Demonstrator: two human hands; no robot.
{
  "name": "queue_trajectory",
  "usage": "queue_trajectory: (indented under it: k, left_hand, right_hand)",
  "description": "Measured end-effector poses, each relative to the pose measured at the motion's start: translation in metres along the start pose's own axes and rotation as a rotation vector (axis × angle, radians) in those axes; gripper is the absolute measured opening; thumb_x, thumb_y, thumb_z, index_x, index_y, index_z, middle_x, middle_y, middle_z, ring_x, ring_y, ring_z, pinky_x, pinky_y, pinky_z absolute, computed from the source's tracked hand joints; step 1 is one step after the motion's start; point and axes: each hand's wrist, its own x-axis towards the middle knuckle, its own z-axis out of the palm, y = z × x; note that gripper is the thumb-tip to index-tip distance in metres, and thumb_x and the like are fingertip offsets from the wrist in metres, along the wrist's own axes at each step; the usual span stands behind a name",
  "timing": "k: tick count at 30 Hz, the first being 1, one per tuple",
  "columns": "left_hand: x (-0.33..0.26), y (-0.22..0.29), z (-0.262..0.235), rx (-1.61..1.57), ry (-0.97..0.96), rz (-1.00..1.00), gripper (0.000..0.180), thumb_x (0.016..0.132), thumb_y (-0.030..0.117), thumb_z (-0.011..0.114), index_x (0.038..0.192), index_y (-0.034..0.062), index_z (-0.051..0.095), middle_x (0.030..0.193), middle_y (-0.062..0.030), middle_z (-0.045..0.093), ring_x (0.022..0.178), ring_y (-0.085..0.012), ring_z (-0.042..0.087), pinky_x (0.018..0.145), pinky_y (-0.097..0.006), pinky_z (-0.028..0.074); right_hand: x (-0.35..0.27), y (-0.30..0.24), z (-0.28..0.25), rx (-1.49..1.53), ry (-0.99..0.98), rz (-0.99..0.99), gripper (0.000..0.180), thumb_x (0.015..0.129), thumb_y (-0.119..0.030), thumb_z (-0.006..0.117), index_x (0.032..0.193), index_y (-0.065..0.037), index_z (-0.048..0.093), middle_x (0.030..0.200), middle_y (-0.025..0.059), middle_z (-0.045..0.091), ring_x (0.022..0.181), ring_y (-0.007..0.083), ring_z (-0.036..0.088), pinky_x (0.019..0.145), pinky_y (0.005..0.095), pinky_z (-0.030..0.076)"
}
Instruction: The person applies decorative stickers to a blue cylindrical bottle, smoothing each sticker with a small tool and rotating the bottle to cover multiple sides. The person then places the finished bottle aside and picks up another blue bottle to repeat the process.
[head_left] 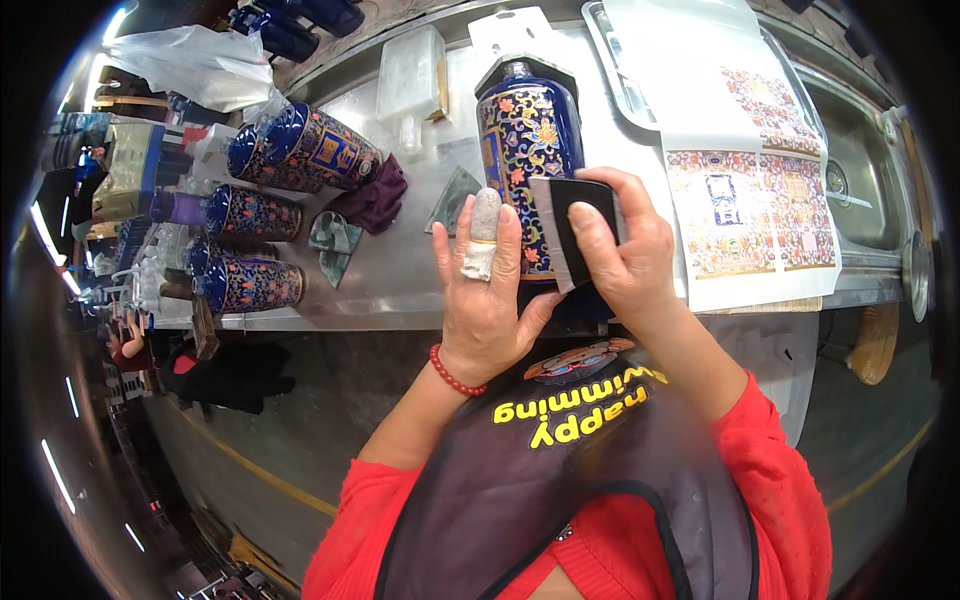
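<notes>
A dark blue bottle point(545, 110) with a colourful floral pattern lies on the metal worktop in front of me, its neck pointing away. My right hand point(640, 245) grips a squeegee point(583, 205) with a black handle and a pale flat blade, held against the bottle's right side. Along the bottle's left side is my left hand point(480, 310), fingers stretched out and holding nothing. A grey cover with white wrapping point(478, 262) is on one of its fingers. The hands hide the bottle's near end in part.
Several similar patterned bottles point(335, 152) are at the left, beside a purple cloth point(375, 203) and greenish pieces point(336, 236). A clear plastic box point(410, 80) sits farther back. Printed floral sheets point(755, 215) lie at the right over a metal tray point(612, 55), near a sink point(862, 180).
</notes>
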Motion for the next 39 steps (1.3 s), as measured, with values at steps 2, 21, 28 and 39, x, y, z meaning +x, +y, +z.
queue_trajectory:
  k: [2, 21, 28, 39]
  left_hand:
    - [-0.001, -0.002, 0.003, -0.009, 0.004, 0.004, 0.093, 0.086, 0.033, 0.077, 0.157, -0.0043, 0.031, 0.154, -0.0310, 0.040, 0.144, -0.0521, 0.034, 0.119, -0.067, 0.012]
    - [0.002, 0.002, -0.004, -0.061, 0.165, 0.077, 0.080, 0.080, 0.019, 0.081, 0.150, 0.0004, 0.046, 0.150, -0.0286, 0.047, 0.140, -0.0493, 0.043, 0.119, -0.061, 0.023]
    - [0.001, -0.017, 0.005, -0.075, 0.084, -0.125, 0.092, 0.081, 0.040, 0.081, 0.152, -0.0044, 0.041, 0.144, -0.0277, 0.051, 0.138, -0.0477, 0.045, 0.119, -0.067, 0.015]
    - [0.025, -0.022, -0.021, 0.047, -0.001, 0.170, 0.081, 0.085, 0.064, 0.068, 0.144, 0.0107, 0.058, 0.142, -0.0140, 0.061, 0.144, -0.0369, 0.043, 0.124, -0.060, 0.011]
  right_hand:
    - [-0.010, 0.012, -0.005, 0.044, 0.013, 0.017, 0.025, 0.098, -0.015, 0.065, 0.120, -0.002, 0.062, 0.097, 0.0154, 0.072, 0.080, 0.0264, 0.071, 0.074, 0.0356, 0.056]
    - [0.043, -0.009, -0.045, -0.462, -0.369, -0.703, 0.024, 0.080, -0.009, 0.075, 0.103, -0.013, 0.070, 0.083, 0.0031, 0.061, 0.076, 0.0222, 0.060, 0.081, 0.0370, 0.040]
    - [0.124, -0.078, -0.014, -0.808, -0.271, -0.681, 0.021, 0.083, -0.006, 0.075, 0.102, -0.012, 0.069, 0.076, 0.0047, 0.057, 0.069, 0.0265, 0.056, 0.077, 0.0386, 0.043]
    - [0.115, -0.024, -0.047, -0.376, -0.672, -0.454, 0.015, 0.085, -0.003, 0.073, 0.100, 0.000, 0.071, 0.081, 0.0094, 0.063, 0.070, 0.0225, 0.061, 0.065, 0.0308, 0.049]
